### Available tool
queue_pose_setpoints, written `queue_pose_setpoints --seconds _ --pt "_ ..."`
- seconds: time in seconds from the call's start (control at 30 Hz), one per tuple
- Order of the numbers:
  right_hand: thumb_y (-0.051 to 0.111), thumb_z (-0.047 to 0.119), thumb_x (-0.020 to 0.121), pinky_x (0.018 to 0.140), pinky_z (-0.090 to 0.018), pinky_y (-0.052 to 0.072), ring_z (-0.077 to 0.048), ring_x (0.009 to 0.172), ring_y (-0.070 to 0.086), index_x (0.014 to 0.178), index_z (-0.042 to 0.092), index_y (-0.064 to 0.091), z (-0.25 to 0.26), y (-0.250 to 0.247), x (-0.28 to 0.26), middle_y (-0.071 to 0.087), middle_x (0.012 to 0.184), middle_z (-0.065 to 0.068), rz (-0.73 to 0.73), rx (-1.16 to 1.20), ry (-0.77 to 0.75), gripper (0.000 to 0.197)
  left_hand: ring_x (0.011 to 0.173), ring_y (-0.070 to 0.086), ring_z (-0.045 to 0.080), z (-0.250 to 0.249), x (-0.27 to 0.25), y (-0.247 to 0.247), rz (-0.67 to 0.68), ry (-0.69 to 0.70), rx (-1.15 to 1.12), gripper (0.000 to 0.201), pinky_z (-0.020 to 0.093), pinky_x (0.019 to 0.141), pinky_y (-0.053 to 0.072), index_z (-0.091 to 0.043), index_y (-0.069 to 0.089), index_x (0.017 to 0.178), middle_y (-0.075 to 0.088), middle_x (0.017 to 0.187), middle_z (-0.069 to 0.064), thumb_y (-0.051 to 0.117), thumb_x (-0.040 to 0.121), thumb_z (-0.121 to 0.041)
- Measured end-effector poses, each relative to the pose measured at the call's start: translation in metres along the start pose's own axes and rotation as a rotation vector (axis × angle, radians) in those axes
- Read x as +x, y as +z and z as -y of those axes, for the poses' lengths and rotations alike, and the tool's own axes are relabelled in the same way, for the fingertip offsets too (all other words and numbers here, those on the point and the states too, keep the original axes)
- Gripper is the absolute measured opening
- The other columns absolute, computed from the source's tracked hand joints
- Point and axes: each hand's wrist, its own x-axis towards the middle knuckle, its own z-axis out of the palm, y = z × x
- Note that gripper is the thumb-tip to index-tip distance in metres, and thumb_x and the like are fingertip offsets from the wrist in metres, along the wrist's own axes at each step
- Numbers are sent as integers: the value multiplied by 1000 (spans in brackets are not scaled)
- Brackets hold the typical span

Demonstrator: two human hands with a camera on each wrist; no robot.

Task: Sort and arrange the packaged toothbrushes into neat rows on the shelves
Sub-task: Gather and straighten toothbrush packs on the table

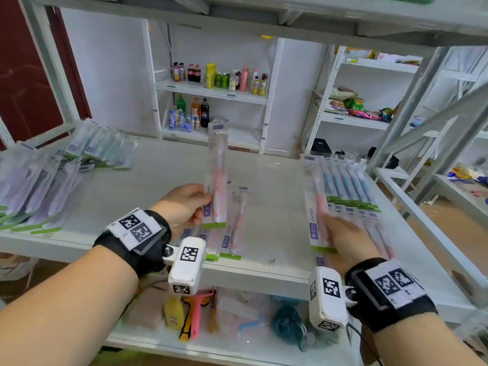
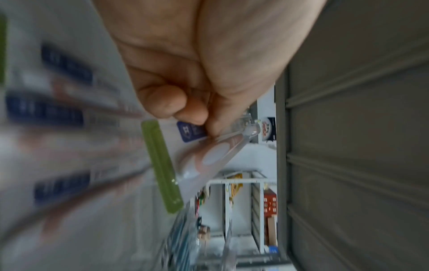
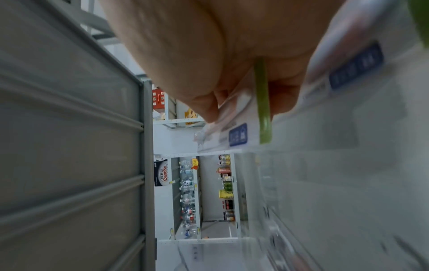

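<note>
My left hand (image 1: 190, 204) pinches a packaged pink toothbrush (image 1: 217, 175) near its green bottom strip and holds it upright above the white shelf (image 1: 163, 180). The left wrist view shows thumb and finger on that pack (image 2: 209, 154). My right hand (image 1: 343, 233) grips another pink toothbrush pack (image 1: 318, 215) over the row at the right; its green edge (image 3: 263, 110) shows between the fingers. Pink packs (image 1: 235, 228) lie flat below the left hand. A row of blue toothbrush packs (image 1: 346, 183) lies at the back right.
A loose heap of toothbrush packs (image 1: 39, 186) covers the shelf's left end, with more packs (image 1: 105, 149) behind it. The lower shelf (image 1: 200, 318) holds mixed goods. Grey uprights (image 1: 412, 107) stand at the right. Drink bottles (image 1: 219, 77) fill shelves beyond.
</note>
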Motion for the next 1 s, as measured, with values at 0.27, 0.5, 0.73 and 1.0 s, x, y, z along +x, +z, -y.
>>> queue_pose_setpoints --seconds 0.27,0.5,0.73,1.0 --pt "57 13 87 68 -38 51 -26 67 62 80 12 64 -6 -102 12 65 78 -12 -105 181 41 10 29 39 8 23 -10 130 142 -133 93 18 18 34 33 -7 56 78 46 50 6 48 92 1" --pt "50 9 93 55 -34 54 -26 65 70 97 1 64 -10 -159 15 71 77 -18 -29 280 105 16 32 40 6 30 -20 178 205 -141 165 17 18 33 34 -4 61 94 48 45 -1 44 93 1" --pt "48 11 95 53 -47 54 -34 68 70 102 -2 61 -16 -184 12 70 84 -25 52 292 174 19 34 38 5 36 -22 194 133 -135 221 21 17 34 33 -4 61 104 48 42 -4 45 93 0" --pt "48 5 93 51 -47 54 -24 37 53 91 -2 58 -20 -196 12 57 52 -15 112 254 237 12 43 39 12 38 -15 198 125 -126 324 27 19 38 32 -13 60 115 49 53 3 52 90 -4"
